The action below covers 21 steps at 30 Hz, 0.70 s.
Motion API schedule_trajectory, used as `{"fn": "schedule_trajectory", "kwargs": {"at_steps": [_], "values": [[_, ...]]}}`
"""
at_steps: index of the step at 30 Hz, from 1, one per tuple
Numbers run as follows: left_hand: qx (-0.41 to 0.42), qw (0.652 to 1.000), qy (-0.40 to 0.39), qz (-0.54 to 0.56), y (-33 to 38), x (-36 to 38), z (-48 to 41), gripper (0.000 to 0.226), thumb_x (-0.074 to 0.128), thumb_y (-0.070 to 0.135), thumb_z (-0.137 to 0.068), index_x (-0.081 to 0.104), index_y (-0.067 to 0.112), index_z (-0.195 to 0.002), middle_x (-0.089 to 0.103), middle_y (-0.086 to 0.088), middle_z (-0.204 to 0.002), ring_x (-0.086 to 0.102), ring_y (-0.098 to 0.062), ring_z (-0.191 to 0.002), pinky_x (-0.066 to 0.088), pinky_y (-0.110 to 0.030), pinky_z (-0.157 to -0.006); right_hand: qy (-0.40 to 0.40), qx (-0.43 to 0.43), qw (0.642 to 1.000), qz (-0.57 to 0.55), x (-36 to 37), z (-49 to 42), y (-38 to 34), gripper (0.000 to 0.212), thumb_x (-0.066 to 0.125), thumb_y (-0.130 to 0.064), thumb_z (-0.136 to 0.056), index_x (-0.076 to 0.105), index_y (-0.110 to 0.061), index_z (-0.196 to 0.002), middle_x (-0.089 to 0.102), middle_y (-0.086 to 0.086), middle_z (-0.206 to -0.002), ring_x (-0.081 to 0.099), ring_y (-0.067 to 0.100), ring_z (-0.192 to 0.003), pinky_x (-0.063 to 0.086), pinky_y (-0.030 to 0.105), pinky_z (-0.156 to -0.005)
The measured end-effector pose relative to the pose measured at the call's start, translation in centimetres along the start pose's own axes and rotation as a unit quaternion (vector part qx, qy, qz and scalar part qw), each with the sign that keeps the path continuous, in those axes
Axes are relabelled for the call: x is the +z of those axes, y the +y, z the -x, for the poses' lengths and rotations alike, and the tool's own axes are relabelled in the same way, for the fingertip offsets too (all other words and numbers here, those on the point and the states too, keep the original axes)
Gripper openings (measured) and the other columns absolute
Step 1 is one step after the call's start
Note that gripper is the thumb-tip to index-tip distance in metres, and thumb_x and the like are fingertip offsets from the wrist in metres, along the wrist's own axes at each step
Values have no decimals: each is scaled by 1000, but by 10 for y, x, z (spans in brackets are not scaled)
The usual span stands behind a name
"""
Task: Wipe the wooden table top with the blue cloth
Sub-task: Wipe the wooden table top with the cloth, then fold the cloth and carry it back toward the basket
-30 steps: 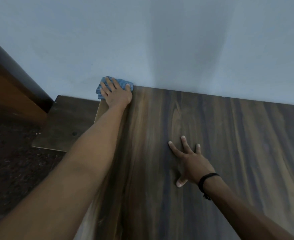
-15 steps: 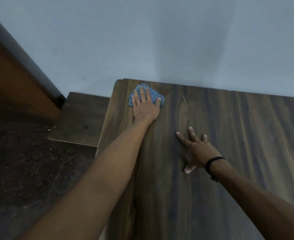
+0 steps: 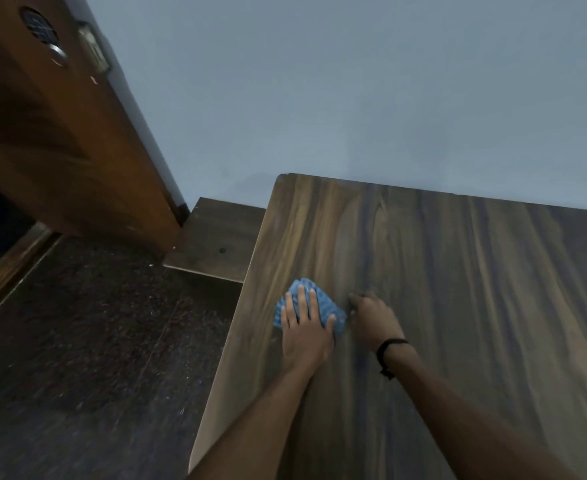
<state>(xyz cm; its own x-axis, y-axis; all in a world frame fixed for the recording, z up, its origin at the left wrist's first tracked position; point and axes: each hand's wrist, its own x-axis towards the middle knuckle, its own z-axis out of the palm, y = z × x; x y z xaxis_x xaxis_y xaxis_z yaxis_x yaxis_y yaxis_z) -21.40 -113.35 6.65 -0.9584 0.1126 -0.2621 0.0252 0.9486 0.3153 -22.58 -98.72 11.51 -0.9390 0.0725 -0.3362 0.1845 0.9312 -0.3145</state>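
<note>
Blue-grey wall (image 3: 354, 98) runs behind the wooden table top (image 3: 458, 306), which butts against it. Brown door (image 3: 60, 133) stands left of the table top, with dark speckled floor (image 3: 94, 323) below its left edge. A low dark wood ledge (image 3: 216, 237) sits just off the table top's left edge, by the wall.

Blue cloth (image 3: 326, 306) lies bunched on the table top, near its left edge and well short of the wall side. Left hand (image 3: 304, 332) lies on the cloth with fingers spread and straight. It presses palm-down and has no grasp round it. Right hand (image 3: 373, 320) is on the table top just beside the cloth, on the side away from the left edge, with a black wristband (image 3: 390, 344) on that wrist. Its fingers look bent, but blur hides them, so I can't tell whether it is clenched or loose. Nothing is seen in it.

Step judged: mid-wipe along the left strip of the table top. Most of the surface toward the right probably needs passes.

Risks:
- The cloth is only pinned by the palm, so a fast stroke could let it slide out or bunch further and leave streaks.
- A stroke toward the near left edge could carry the cloth over and drop it on the floor.
- The right hand sits right next to the cloth, so a wipe inward would bump it unless it lifts.
- The far strip by the wall is easy to skip.
</note>
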Motion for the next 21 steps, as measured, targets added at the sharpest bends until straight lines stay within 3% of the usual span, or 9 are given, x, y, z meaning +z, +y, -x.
{"fn": "schedule_trajectory", "kwargs": {"at_steps": [2,4,6,7,9,13,17,21], "values": [[-7,1000,-29,-1,-1,4,26,67,11,49,-105,-18,14,-154,-29,-7,-159,-21,-32,-150,-14,-43,-119,3,-15,1000,-26,14,22,-14,25,50,-16,-98,65,-9,-116,60,11,-126,60,32,-113,46,35,-89],[-9,998,-68,-13,-2,2,45,70,8,51,-102,-20,12,-153,-32,-5,-156,-22,-32,-149,-13,-42,-120,2,-31,998,-47,25,43,-27,27,49,-16,-98,65,-7,-118,60,12,-126,57,30,-116,43,33,-95],[-1,994,-105,-8,-7,-4,62,80,30,48,-103,-21,12,-153,-32,-2,-155,-23,-30,-149,-11,-41,-121,-7,-41,998,-44,39,61,-36,33,43,-14,-100,62,-8,-126,60,11,-130,52,29,-123,40,33,-102],[1,993,-114,10,-10,-6,71,83,42,37,-104,-19,12,-154,-29,-3,-158,-22,-29,-149,-10,-40,-121,-6,-41,999,-25,45,69,-39,35,39,-14,-101,60,-9,-130,60,10,-132,48,27,-127,38,32,-105],[5,993,-107,46,-18,-9,88,80,45,20,-102,-14,14,-156,-21,-6,-163,-17,-27,-151,-8,-37,-121,-17,-3,1000,-18,56,82,-42,36,38,-13,-101,60,-12,-129,58,9,-134,44,25,-131,36,31,-107],[27,990,-87,107,-37,-10,117,78,42,7,-100,-10,18,-157,-17,-4,-165,-13,-22,-152,-5,-34,-121,-48,23,997,-51,61,105,-46,29,44,-11,-95,64,-8,-117,57,13,-130,53,31,-121,44,34,-97],[6,988,-35,152,-48,-17,129,75,39,2,-99,1,27,-158,-2,-2,-167,-5,-19,-153,10,-38,-123,-72,16,989,-125,49,124,-48,20,47,-9,-91,56,-15,-107,55,10,-126,57,31,-113,44,32,-86],[18,985,-21,169,-44,-46,123,88,55,3,-94,4,34,-158,7,3,-166,-2,-18,-153,15,-45,-123,-97,-7,984,-147,22,133,-45,11,46,-18,-90,48,-25,-98,67,4,-105,65,25,-96,45,30,-75]]}}
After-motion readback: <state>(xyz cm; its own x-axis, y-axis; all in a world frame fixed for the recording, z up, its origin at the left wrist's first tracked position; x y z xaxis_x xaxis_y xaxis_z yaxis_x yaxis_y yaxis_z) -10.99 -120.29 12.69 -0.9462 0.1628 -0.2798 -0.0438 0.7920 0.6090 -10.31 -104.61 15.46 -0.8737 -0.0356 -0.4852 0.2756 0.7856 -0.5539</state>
